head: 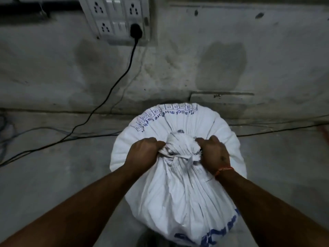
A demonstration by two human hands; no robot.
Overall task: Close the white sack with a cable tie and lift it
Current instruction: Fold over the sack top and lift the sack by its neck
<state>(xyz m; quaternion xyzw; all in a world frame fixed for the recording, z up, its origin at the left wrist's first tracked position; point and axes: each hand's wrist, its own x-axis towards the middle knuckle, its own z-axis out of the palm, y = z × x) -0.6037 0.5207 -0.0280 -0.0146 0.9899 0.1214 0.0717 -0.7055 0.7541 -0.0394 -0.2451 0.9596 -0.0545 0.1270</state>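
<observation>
Both hands [142, 154] [214, 154] clenched on white sack's [187, 189] gathered neck.

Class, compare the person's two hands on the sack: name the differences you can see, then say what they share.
The left hand grips the left side of the white sack's bunched neck; the right hand grips the right side. The right wrist wears an orange thread bracelet; the left wrist is bare. Both are closed fists on the gathered fabric.

White sack [185, 189]: matt woven plastic, creased. Floor [53, 184]: rough concrete.
</observation>
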